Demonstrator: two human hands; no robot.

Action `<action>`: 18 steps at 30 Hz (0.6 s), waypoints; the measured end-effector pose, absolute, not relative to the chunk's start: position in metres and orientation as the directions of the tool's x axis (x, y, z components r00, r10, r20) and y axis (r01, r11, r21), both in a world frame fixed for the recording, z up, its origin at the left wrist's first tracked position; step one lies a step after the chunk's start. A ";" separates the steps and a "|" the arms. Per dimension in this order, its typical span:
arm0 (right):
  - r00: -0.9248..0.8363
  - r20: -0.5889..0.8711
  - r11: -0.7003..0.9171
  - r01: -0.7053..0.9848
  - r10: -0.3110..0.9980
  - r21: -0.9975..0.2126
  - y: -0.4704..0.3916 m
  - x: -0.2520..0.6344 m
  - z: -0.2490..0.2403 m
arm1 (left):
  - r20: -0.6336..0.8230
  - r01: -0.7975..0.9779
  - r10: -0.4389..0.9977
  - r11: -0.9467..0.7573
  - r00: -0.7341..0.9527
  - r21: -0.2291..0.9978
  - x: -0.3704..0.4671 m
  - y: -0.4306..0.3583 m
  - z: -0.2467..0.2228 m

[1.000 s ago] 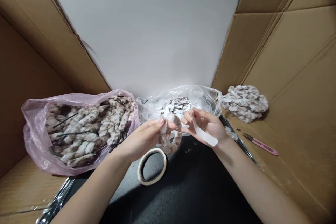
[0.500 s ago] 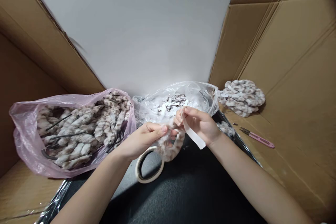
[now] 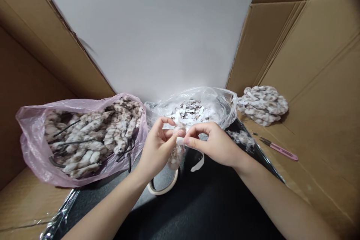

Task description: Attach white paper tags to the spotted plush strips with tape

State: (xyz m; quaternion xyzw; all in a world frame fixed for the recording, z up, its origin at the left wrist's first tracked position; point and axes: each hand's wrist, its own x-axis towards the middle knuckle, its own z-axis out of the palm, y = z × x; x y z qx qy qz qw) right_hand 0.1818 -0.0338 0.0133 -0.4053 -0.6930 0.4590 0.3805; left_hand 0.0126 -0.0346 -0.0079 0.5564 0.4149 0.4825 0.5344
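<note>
Above the black table surface, my left hand [image 3: 160,144] pinches a fuzzy grey-brown furry strip [image 3: 176,157], part of which hides behind the fingers. Fingertips of my right hand [image 3: 209,141] pinch a white paper strip [image 3: 198,163] against the fur, and its loose end curls down to the right. Both hands nearly touch. Below them, a roll of cream tape [image 3: 163,192] lies on the table, its upper part covered by the furry strip and my left hand.
At left, a pink plastic bag [image 3: 30,135] holds furry strips and black cords. Behind my hands is a clear bag [image 3: 229,114] of white scraps. A furry bundle [image 3: 263,105], pink-handled snips [image 3: 281,150] and loose fluff [image 3: 243,138] lie right. Cardboard walls [image 3: 323,63] flank the table.
My right hand has turned and brought the white strip's upper end against the fur, leaving its tail hanging lower. The furry loop is now more upright, and my left hand has turned upward.
</note>
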 end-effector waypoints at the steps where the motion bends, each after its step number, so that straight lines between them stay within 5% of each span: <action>1: -0.365 0.157 0.248 0.219 0.918 -0.944 -0.034 0.181 0.013 | 0.108 -0.072 0.976 -0.096 0.190 0.993 0.014 -0.036 -0.008; 18: -0.190 0.179 0.216 0.200 0.965 -0.956 -0.038 0.170 0.001 | 0.331 0.112 0.943 -0.325 -0.042 0.939 0.018 -0.042 -0.016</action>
